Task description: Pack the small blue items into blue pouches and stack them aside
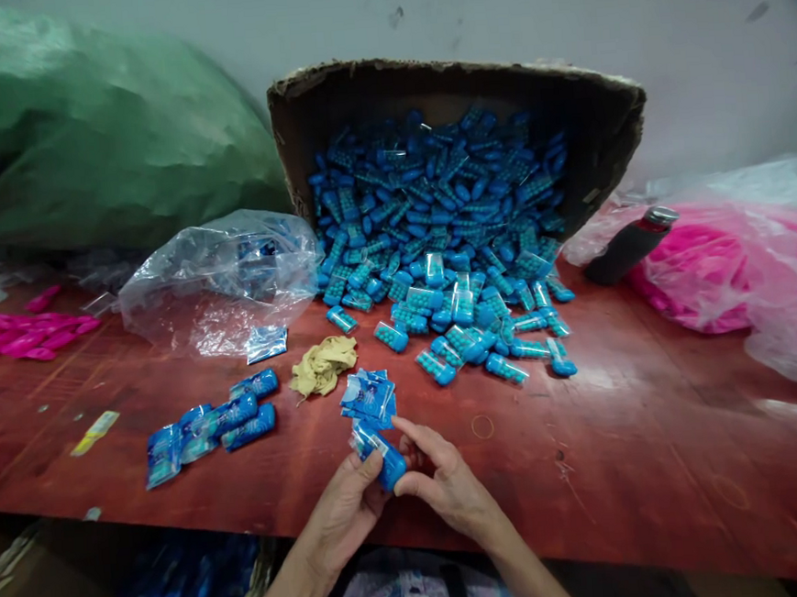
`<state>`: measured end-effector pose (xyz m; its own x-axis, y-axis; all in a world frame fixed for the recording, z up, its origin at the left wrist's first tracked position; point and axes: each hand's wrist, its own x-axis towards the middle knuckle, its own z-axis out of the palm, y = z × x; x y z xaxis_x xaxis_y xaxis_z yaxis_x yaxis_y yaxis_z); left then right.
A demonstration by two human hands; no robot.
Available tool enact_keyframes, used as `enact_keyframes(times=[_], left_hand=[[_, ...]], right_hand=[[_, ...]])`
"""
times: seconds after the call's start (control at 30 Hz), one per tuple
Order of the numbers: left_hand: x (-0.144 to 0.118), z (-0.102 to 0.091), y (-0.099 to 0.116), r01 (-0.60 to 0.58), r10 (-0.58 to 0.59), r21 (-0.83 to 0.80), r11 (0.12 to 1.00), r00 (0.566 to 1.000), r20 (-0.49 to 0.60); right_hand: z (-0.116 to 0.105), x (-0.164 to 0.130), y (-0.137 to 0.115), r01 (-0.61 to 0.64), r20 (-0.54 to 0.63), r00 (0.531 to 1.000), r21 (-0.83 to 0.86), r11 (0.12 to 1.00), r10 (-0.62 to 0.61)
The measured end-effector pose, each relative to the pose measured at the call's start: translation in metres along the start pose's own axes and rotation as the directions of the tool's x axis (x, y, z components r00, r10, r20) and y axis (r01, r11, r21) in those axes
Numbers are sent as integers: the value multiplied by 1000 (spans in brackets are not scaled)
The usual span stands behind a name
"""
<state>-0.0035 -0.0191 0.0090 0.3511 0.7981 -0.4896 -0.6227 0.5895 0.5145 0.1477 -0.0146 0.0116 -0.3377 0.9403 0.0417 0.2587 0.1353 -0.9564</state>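
Observation:
A small blue bottle-shaped container (387, 466) in a clear printed sleeve is held above the table's front edge. My left hand (349, 505) is closed on its left side, thumb on top. From the right, my right hand (447, 483) has its thumb and curled fingers against the container, its index finger stretched towards the pouches. Just beyond lies a small stack of flat blue printed pouches (369, 398). To the left, several sleeved blue packs (219, 421) lie grouped together. Crumpled yellowish cloth or rubber (325, 366) sits behind the stack.
A cardboard box (619, 125) on its side spills many blue containers (448, 230) onto the red table (632, 464). Around it are a clear bag (183, 288), green sack (102, 138), dark bottle (629, 245), bag of pink items (699, 266) and loose pink pieces (29, 335). Blue packs (186, 582) fill a box below.

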Motion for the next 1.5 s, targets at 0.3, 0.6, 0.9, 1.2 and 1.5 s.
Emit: enact_keyframes(times=[0.3, 0.6, 0.9, 1.2, 1.5], left_hand=[[-5, 19, -6, -43, 37, -86, 995, 997, -70], [-6, 13, -9, -27, 21, -77, 997, 997, -81], [-18, -15, 67, -451, 371, -62, 890, 798, -474], [1, -28, 32, -184, 706, 930, 318, 701, -103], [42, -54, 11, -8, 556, 816, -578, 728, 401]], right_hand=[[2, 0, 8, -1, -76, 997, -86, 996, -5], [12, 2, 8, -93, 9, 996, 240, 966, 94], [8, 20, -2, 70, -4, 997, -476, 876, -81], [11, 73, 8, 90, 80, 996, -802, 590, -44], [9, 61, 25, 273, 252, 961, -777, 567, -117]])
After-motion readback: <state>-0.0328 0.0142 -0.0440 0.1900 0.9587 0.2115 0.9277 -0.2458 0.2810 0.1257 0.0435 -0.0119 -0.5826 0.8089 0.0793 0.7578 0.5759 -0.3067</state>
